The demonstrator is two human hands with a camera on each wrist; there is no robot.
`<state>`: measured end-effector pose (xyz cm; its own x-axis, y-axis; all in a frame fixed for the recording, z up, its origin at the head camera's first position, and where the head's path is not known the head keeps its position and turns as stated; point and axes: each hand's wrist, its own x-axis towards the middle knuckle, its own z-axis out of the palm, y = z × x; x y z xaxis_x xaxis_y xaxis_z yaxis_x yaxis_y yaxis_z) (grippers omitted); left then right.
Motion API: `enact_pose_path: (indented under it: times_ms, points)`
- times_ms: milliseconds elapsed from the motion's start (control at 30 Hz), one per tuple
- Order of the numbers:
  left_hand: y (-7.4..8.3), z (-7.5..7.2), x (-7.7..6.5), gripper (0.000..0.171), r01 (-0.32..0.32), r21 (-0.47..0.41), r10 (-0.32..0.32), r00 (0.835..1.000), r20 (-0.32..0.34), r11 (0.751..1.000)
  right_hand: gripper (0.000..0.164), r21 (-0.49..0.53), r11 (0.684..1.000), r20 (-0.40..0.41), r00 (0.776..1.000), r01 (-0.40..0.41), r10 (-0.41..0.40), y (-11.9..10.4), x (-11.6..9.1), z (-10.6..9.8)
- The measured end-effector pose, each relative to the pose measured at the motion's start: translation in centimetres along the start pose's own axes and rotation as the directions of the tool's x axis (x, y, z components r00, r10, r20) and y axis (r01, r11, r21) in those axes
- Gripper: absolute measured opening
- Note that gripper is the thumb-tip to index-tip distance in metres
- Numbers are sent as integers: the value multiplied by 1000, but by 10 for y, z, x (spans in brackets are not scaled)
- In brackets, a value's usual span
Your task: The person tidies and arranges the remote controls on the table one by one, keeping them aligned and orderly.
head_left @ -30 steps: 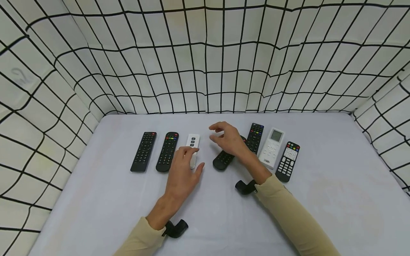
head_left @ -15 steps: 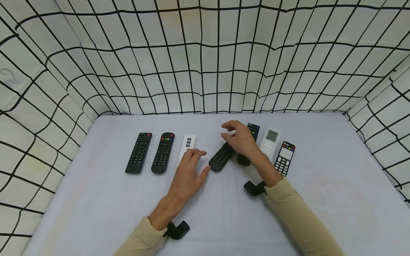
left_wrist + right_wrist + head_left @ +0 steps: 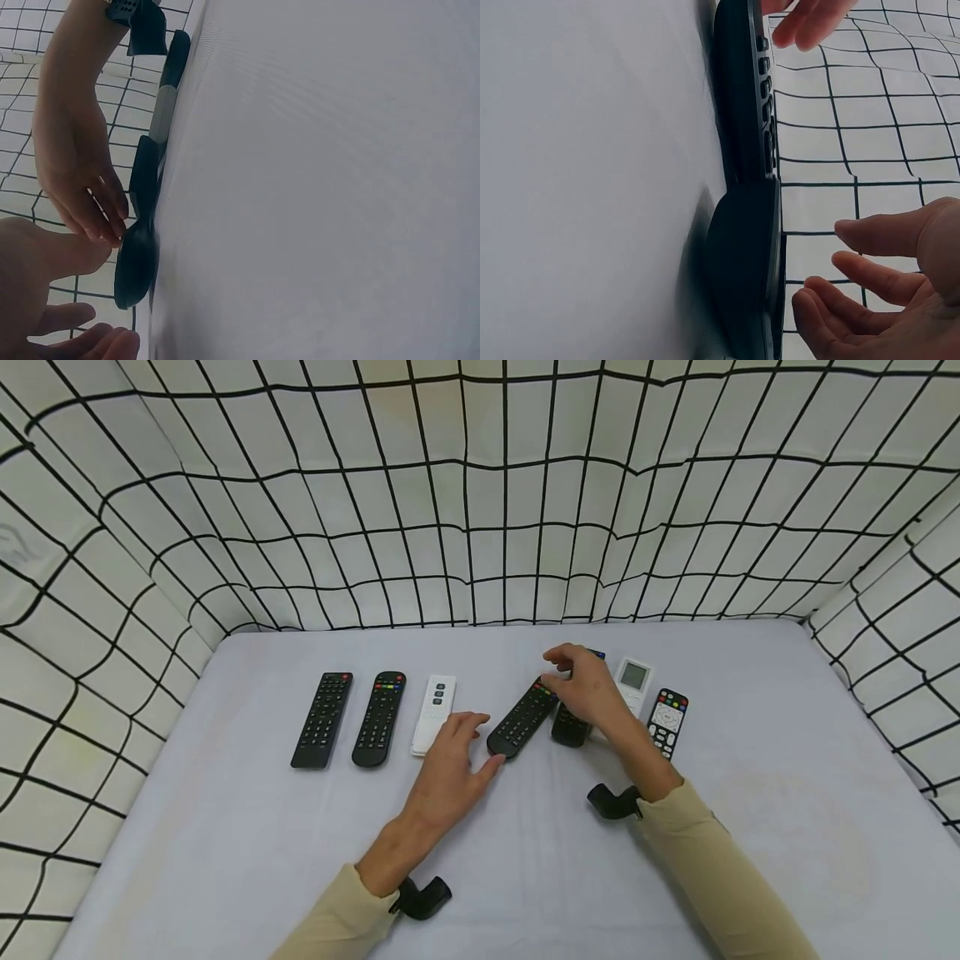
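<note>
A black remote control (image 3: 523, 718) with coloured buttons lies slanted on the white cloth. My left hand (image 3: 448, 772) is spread beside its lower end, thumb tip right at that end. Over its upper end is my right hand (image 3: 588, 687), thumb tip overlapping the edge in the head view. Another black remote (image 3: 570, 727) is partly hidden under the right hand. In the right wrist view, the right hand (image 3: 885, 277) has loosely bent, separated fingers with nothing between them. The left wrist view shows the left thumb (image 3: 75, 255) close to a dark remote.
Left of the hands lie a white remote (image 3: 433, 714) and two black remotes, one rounded (image 3: 379, 718), one square-ended (image 3: 322, 718). To the right are a white remote with a screen (image 3: 634, 677) and a black one with white buttons (image 3: 667, 720). Black netting (image 3: 480, 527) stands behind.
My left hand has moved right, off the white remote to the slanted one's lower end. My right hand has moved right to its upper end. The head view has shifted slightly.
</note>
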<state>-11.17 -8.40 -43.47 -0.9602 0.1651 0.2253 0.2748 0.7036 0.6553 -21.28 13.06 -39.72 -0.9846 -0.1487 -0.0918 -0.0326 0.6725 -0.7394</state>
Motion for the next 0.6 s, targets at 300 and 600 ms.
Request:
enact_pose_path:
  times_ms: [300, 600]
  points:
    - [4, 4, 3, 58, 39, -14, -38, 998, 51, 999, 43, -12, 1000, 18, 1000, 11, -11, 6, -1, -5]
    - [5, 9, 6, 59, 48, -20, -47, 996, 73, 999, 42, -91, 995, 79, 997, 34, -27, 6, 3, -8]
